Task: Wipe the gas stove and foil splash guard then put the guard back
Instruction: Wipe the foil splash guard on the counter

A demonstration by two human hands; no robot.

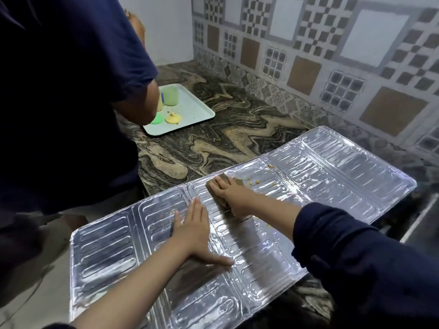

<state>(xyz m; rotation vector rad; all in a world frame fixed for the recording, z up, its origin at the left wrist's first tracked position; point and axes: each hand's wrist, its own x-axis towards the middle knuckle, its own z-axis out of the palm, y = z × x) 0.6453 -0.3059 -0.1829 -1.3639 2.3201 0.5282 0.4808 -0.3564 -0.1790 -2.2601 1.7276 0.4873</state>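
The silver foil splash guard (332,167) lies unfolded flat across the patterned stone counter, its left end hanging over the counter edge. My left hand (192,231) rests flat on the guard's middle panel, fingers straight. My right hand (234,194) presses a brown cloth (224,180) onto the foil just beyond it. Yellow food specks (263,180) lie on the foil right of the cloth. Only a dark edge at far right could be the stove; I cannot tell.
Another person in a dark blue shirt (66,103) stands at the left, close to the counter. Behind, a pale tray (197,108) carries a green cup, a yellow sponge and a green one. A tiled wall (332,55) backs the counter (225,138).
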